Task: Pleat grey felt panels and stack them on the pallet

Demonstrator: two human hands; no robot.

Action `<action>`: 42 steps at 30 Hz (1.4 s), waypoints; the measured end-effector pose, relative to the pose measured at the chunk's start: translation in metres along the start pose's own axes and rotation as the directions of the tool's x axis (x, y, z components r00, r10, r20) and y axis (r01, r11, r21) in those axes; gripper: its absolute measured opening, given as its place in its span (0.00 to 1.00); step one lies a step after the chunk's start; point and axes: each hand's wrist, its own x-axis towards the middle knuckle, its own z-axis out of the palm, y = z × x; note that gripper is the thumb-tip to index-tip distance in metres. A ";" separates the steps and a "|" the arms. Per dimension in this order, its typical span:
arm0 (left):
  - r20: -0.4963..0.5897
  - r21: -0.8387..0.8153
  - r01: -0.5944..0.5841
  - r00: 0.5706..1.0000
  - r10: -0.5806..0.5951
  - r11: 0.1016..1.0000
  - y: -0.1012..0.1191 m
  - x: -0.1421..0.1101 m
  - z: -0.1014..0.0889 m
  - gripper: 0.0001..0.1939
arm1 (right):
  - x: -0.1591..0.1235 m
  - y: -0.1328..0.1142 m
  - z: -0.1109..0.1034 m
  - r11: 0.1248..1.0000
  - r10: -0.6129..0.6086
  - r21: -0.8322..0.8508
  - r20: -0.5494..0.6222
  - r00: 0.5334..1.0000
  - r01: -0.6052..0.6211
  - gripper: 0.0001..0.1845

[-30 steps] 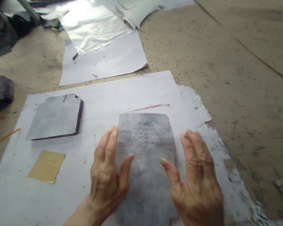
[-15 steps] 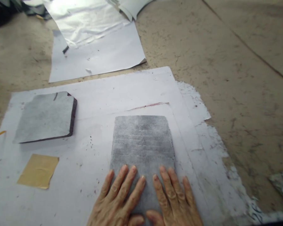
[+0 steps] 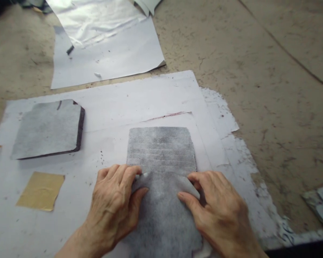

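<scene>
Brown and scuffed, the table (image 3: pixel 285 104) carries a broad, flat white paper sheet (image 3: pixel 161 93), probably there as a smoother surface. On its near side lies a grey, felt-like rectangular panel (image 3: pixel 163 197) with shallow crosswise creases. The right hand (image 3: pixel 222 200) pinches its curled right edge, the left hand (image 3: pixel 114 200) its raised left edge, apparently to hold both sides evenly. Left and farther sits a thick grey-topped block (image 3: pixel 50 125), dark-sided; nearer, a tan, slightly crinkled square (image 3: pixel 40 191).
</scene>
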 end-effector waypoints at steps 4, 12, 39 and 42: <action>-0.003 -0.001 0.179 0.984 -0.179 0.984 -0.004 -0.008 -0.003 0.14 | -0.012 0.002 -0.002 0.987 0.158 0.007 0.058 0.986 -0.159 0.17; 0.001 -0.198 0.401 0.912 -0.409 0.894 -0.007 -0.021 0.000 0.15 | -0.021 -0.004 0.001 0.968 0.246 0.045 -0.016 0.969 -0.245 0.19; -0.069 -0.195 0.392 0.909 -0.411 0.899 -0.003 -0.017 0.002 0.15 | -0.019 -0.009 0.003 0.949 0.310 0.078 -0.026 0.951 -0.307 0.18; -0.054 -0.128 0.387 0.917 -0.396 0.913 -0.001 -0.020 0.003 0.14 | -0.021 -0.011 0.003 0.953 0.301 0.029 -0.027 0.953 -0.300 0.17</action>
